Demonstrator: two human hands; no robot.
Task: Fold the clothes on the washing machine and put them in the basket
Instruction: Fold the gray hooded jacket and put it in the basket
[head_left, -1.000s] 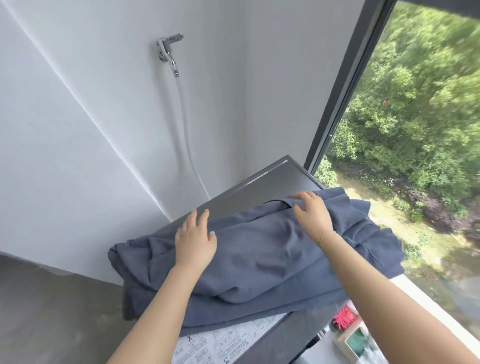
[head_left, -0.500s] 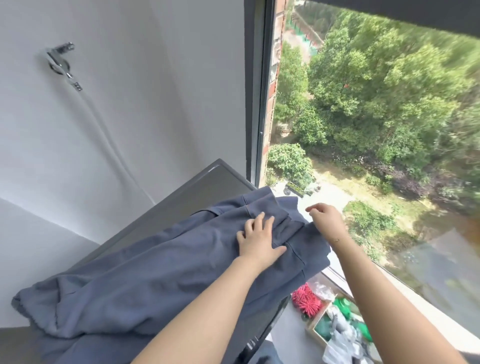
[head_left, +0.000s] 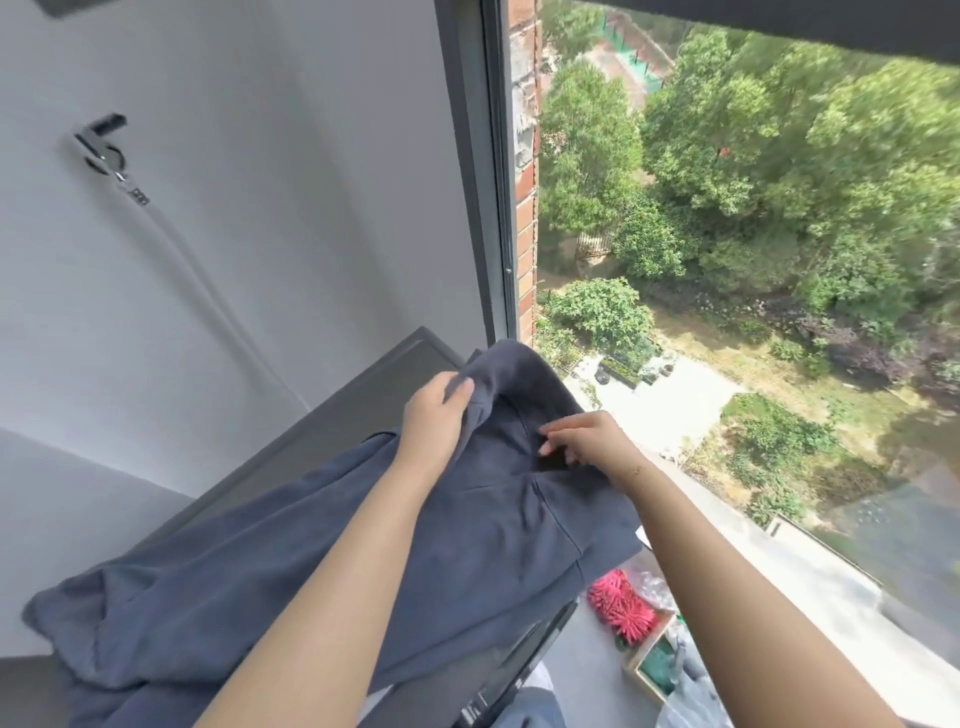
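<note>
The left hand's fingers (head_left: 457, 389) are clenched on a raised fold of the blue-grey garment (head_left: 363, 551) near its far end, thumb on top, lifting the cloth into a peak beside the window frame (head_left: 478, 208). The right hand's fingers (head_left: 558, 434) are bent and pressing on the cloth just beside that peak, apparently pinching at a seam, though a firm grasp cannot be told from here. The garment lies spread along the dark top of the washing machine (head_left: 363, 395), one end bunched at the near left, the other hanging a little over the right edge.

This looks like the early part of folding: finding and squaring up an edge, with no neat fold made so far. The next move probably calls for both hands to take matching corners and draw the far end over toward the near one, keeping the cloth flat on the machine.

No basket shows clearly. To the right, low down, a box (head_left: 654, 670) with a red spiky thing (head_left: 621, 608) and plastic bags sits just beside the machine, under the overhanging cloth. A tap (head_left: 106, 156) with its hose is on the wall, well apart.
</note>
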